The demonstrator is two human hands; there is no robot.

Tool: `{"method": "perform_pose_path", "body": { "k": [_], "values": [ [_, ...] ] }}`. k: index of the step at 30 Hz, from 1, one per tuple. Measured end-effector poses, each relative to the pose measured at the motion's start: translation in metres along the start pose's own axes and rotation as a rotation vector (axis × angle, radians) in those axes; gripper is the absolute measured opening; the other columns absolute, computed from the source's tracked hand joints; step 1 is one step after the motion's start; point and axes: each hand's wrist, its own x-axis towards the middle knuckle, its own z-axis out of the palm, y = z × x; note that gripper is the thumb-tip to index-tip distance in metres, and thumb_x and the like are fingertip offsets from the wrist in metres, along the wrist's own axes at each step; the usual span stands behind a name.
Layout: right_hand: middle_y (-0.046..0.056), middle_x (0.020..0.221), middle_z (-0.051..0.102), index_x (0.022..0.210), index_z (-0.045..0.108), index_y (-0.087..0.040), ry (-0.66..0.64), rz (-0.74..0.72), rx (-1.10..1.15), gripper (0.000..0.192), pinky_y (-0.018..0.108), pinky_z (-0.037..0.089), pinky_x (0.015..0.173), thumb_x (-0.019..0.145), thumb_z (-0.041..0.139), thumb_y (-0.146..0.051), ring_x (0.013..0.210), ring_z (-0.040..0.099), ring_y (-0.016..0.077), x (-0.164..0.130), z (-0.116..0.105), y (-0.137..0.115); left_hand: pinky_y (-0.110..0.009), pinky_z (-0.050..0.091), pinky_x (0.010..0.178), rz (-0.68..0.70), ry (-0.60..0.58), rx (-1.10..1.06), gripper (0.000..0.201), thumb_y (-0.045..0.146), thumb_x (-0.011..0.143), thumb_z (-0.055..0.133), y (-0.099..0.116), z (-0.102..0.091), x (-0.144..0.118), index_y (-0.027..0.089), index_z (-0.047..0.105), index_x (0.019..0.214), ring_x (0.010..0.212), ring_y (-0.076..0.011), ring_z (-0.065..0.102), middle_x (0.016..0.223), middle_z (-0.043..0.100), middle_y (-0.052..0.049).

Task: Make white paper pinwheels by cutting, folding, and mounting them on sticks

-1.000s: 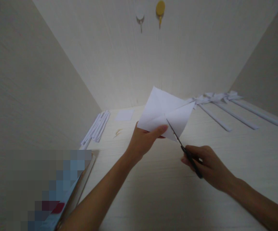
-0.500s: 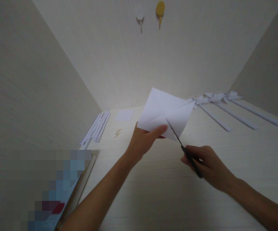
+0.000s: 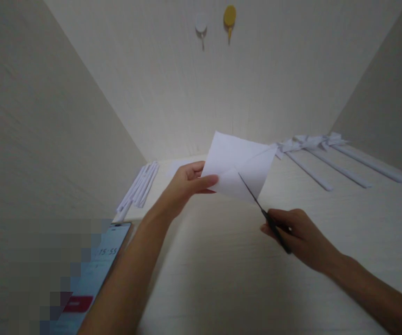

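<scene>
My left hand (image 3: 185,184) pinches the left edge of a creased white paper sheet (image 3: 240,163) and holds it up above the pale wooden desk (image 3: 242,274). My right hand (image 3: 293,235) grips dark scissors (image 3: 258,207) by the handles. Their blades point up and left, and the tips lie against the middle of the sheet, near a fold line.
A bundle of rolled white paper sticks (image 3: 140,186) lies at the back left. Paper pinwheels on long sticks (image 3: 321,153) lie at the back right. A phone (image 3: 94,274) with a lit screen leans at the lower left. Two hooks, white (image 3: 201,25) and yellow (image 3: 229,18), hang on the back wall.
My left hand has shifted its grip from the sheet's lower edge to its left edge, and the sheet has moved slightly left. The scissors have stayed nearly still.
</scene>
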Motion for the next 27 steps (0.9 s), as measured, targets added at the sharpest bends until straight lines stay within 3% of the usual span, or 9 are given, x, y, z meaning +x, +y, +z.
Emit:
{"method": "perform_pose_path", "body": {
  "k": [5,10,18,22,27],
  "values": [
    [-0.004,0.046,0.043,0.054,0.037,-0.018,-0.08,-0.088,-0.086,0.028,0.02,0.026,0.042,0.076,0.043,-0.034,0.041,0.038,0.0073,-0.001,-0.001,0.004,-0.026,0.047,0.057,0.009,0.015,0.156,0.021,0.03,0.058,0.062,0.011,-0.02,-0.001,0.014,0.064,0.072,0.061,-0.0149,0.059,0.067,0.064,-0.006],
    [-0.004,0.048,0.046,0.055,0.041,-0.018,-0.15,-0.116,-0.118,0.026,0.019,0.028,0.043,0.076,0.044,-0.033,0.043,0.039,0.0078,-0.001,-0.001,0.005,-0.024,0.043,0.045,-0.046,0.034,0.348,0.016,0.026,0.05,0.068,0.01,-0.014,-0.001,0.015,0.064,0.059,0.051,-0.0164,0.056,0.053,0.061,-0.004],
    [-0.003,0.049,0.044,0.055,0.041,-0.018,-0.166,-0.064,-0.184,0.028,0.02,0.026,0.043,0.075,0.045,-0.038,0.045,0.039,0.0087,0.0,0.001,0.009,-0.023,0.041,0.044,-0.068,0.037,0.447,0.022,0.028,0.05,0.067,0.008,-0.013,0.001,0.011,0.063,0.065,0.053,-0.0156,0.055,0.064,0.062,-0.008],
    [-0.003,0.05,0.041,0.056,0.038,-0.019,-0.122,0.005,-0.132,0.03,0.02,0.025,0.043,0.074,0.045,-0.042,0.046,0.037,0.0089,0.002,0.002,0.01,-0.021,0.044,0.05,0.01,0.184,0.328,0.026,0.026,0.051,0.067,0.008,-0.013,0.002,0.011,0.062,0.073,0.059,-0.0143,0.057,0.07,0.063,-0.006],
    [-0.004,0.052,0.035,0.057,0.034,-0.019,-0.035,0.063,0.087,0.034,0.022,0.026,0.044,0.077,0.038,-0.046,0.048,0.034,0.0093,0.003,0.003,0.013,-0.016,0.03,0.03,0.127,0.467,0.269,0.021,0.029,0.056,0.064,0.004,-0.002,0.004,0.011,0.058,0.063,0.035,-0.0073,0.044,0.046,0.053,0.001]
  ]
}}
